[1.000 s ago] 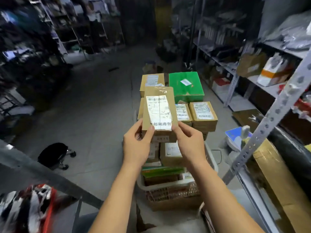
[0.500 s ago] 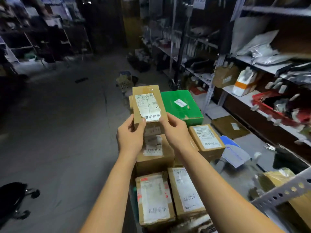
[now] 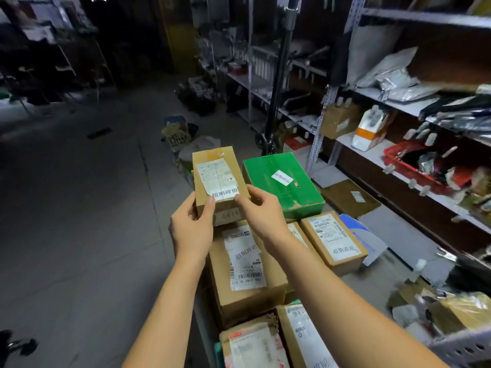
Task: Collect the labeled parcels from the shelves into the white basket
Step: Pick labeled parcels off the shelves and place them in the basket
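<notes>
A heap of labelled cardboard parcels point(image 3: 247, 269) fills the foreground, piled high enough to hide the white basket presumably beneath it; no rim can be made out. Over the heap, a person's left hand point(image 3: 192, 229) and right hand point(image 3: 261, 211) grasp a small brown parcel point(image 3: 216, 181) by its near corners, thumbs on its label, just beside a green box point(image 3: 281, 181). Whether it rests on the pile or hangs clear cannot be told. With the stack crowded and uneven, a parcel set on top could slide to the floor, or push the carton at the right edge point(image 3: 333, 243) over. Beyond, metal shelves point(image 3: 372, 144) hold bags and cartons, blurred; the labels' fine print is unreadable, and the forearms cover part of the pile.
</notes>
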